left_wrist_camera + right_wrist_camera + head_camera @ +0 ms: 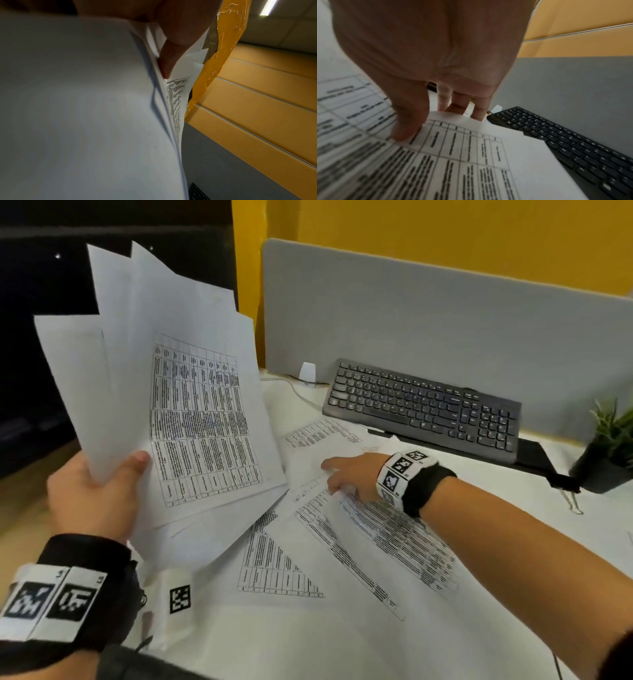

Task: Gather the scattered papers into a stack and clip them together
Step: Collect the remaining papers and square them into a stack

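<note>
White desk (342, 645) strewn with papers (359, 535), keyboard (424, 405) before grey divider (445, 337).

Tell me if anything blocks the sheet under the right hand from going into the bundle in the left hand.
Nothing visible does. The right hand pinches the top sheet on the desk, and the space toward the bundle gripped by the left hand is open. The keyboard lies farther back, off that path.
</note>
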